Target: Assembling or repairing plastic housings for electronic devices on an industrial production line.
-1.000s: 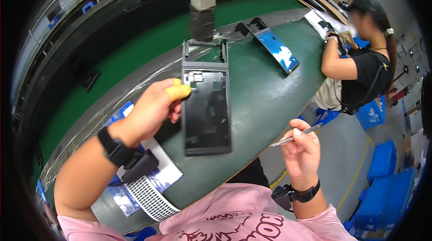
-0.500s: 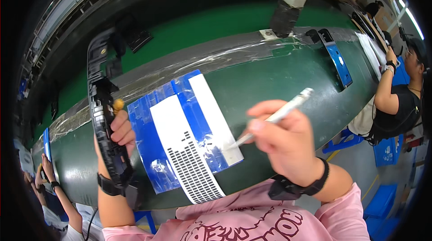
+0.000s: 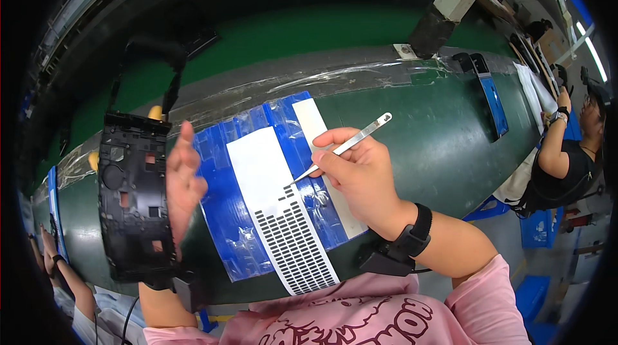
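Observation:
My left hand [image 3: 183, 181] holds up a black plastic housing [image 3: 138, 197] at the left; part of the hand is hidden behind it. The housing's broad face shows square cutouts and a round recess, and an open frame rises at its far end. Small yellow tips show at its edges; I cannot tell whether they are finger covers. Pinched in my right hand [image 3: 357, 171] is a pair of metal tweezers [image 3: 357, 139], points down. Those points meet the uppermost small black pads on a white backing sheet [image 3: 257, 158] with many rows of black rectangular pads [image 3: 296, 235].
Under the sheet lies a blue board [image 3: 222, 216] wrapped in clear tape, with a pale strip [image 3: 312, 123] on its right. A blue-and-black part [image 3: 492, 103] rests farther right on the green table [image 3: 412, 126]. A post [image 3: 444, 16] stands behind. Co-workers sit at both sides.
My right hand has carried the tweezers left from the pale strip to the top of the black pads. My left hand has turned the housing from edge-on to broad face.

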`<state>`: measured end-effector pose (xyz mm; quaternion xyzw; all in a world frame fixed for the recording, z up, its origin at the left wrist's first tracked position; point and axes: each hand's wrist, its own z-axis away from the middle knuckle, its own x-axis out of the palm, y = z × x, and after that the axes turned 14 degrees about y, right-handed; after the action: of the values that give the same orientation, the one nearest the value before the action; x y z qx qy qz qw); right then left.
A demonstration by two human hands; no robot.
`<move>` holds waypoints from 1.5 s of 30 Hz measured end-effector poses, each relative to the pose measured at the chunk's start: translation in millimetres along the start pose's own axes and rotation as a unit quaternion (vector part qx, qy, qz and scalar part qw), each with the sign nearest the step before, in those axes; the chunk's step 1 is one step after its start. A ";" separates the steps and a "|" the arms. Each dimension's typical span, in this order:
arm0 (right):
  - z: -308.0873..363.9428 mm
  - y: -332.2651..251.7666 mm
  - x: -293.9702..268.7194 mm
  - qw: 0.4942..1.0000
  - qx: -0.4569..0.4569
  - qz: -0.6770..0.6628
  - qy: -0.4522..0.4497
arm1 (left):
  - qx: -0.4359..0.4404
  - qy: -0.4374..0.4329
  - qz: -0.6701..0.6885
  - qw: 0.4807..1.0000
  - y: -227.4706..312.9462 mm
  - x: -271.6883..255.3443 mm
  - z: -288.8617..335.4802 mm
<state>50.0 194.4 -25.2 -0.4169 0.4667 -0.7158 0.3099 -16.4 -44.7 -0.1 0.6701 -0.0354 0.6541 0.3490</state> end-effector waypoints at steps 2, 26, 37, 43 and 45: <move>-0.2 0.8 1.4 1.000 -0.008 0.000 0.000 | 0.030 0.014 0.036 0.999 5.1 -7.1 -0.7; 15.4 -38.3 16.5 0.990 0.001 -0.122 -0.068 | -0.022 0.207 -0.064 0.976 -41.2 11.4 -0.8; 38.8 -7.8 34.5 0.992 -0.082 -0.026 -0.089 | 0.014 0.234 -0.187 0.954 -53.7 19.8 6.1; 38.4 -3.3 37.0 0.993 -0.065 -0.057 -0.079 | 0.013 0.243 -0.124 0.962 -58.5 23.9 10.5; 38.9 -3.3 37.4 0.994 -0.065 -0.058 -0.070 | 0.018 0.245 -0.118 0.962 -59.5 24.8 12.3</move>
<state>67.0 148.5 -2.1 -0.5118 0.4647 -0.6695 0.2720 27.6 4.0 -1.5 0.4946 0.1424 0.7532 0.4095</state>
